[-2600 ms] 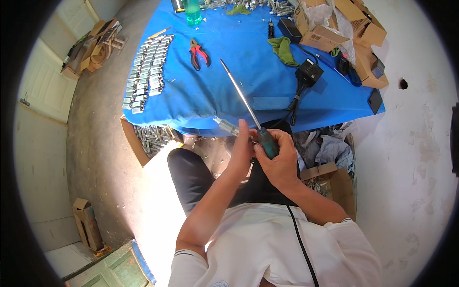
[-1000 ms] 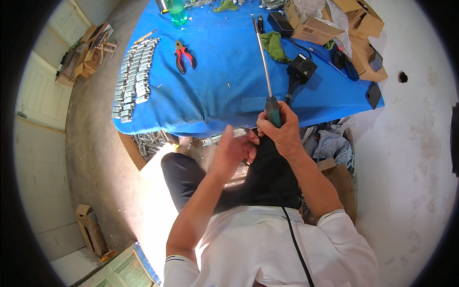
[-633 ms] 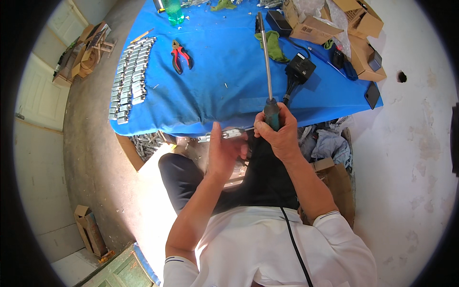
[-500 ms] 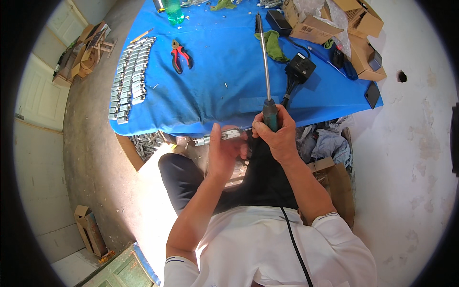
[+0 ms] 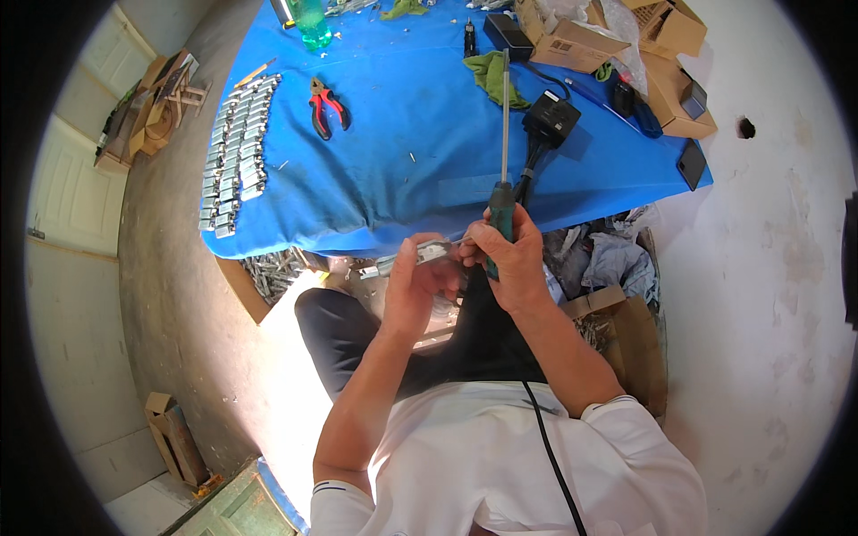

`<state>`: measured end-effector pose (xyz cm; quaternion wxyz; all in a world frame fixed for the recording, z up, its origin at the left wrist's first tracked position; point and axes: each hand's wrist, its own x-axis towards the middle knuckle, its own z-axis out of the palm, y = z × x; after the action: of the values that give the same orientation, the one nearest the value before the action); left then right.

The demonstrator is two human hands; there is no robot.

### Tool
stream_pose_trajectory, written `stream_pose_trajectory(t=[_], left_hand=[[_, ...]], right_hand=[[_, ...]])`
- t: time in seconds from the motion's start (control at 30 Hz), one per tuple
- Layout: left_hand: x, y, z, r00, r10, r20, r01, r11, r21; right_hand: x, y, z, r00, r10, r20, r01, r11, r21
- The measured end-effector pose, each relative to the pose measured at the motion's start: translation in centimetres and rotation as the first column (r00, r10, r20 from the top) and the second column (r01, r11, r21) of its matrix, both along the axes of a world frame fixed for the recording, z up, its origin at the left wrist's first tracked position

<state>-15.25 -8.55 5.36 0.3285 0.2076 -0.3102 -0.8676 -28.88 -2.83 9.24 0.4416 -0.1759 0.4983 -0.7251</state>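
Facing a blue-clothed table [image 5: 384, 134], with a pale wall [image 5: 769, 268] at right and a tall carton [image 5: 172, 438] on the floor at near left; cannot tell its contents. Can see a cardboard box [image 5: 237, 284] under the table's left end, heaped with loose silvery pieces [image 5: 273, 271]. Under the right end, can make out crumpled grey cloth [image 5: 618, 268] and, nearer, an open brown box [image 5: 639, 348] with small metallic bits [image 5: 593, 332] inside. On the table at far right, can see a flapped carton [image 5: 576, 46] with clear plastic wrap [image 5: 631, 45] spilling from it, and at far left a green bottle [image 5: 313, 25], beyond red-handled pliers [image 5: 327, 107] and rows of metal units [image 5: 237, 147]. Just short of the table's near edge, gripping a long-shafted screwdriver [image 5: 502, 198] in the right hand [image 5: 518, 263], with fingers closed round its dark green handle. Holding the left hand [image 5: 413, 290] half curled at a slim silvery part [image 5: 433, 251], with thumb across it and fingers blurred; cannot tell the firmness of that hold.
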Motion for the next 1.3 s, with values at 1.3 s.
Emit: stream_pose_trajectory(t=[1.3], left_hand=[[0.6,-4.6,-1.9,0.991,0.083,0.101,-0.098,0.983,0.157]], right_hand=[[-7.2,-10.9,-0.5,0.776,0.357,-0.52,-0.335,0.932,0.139]])
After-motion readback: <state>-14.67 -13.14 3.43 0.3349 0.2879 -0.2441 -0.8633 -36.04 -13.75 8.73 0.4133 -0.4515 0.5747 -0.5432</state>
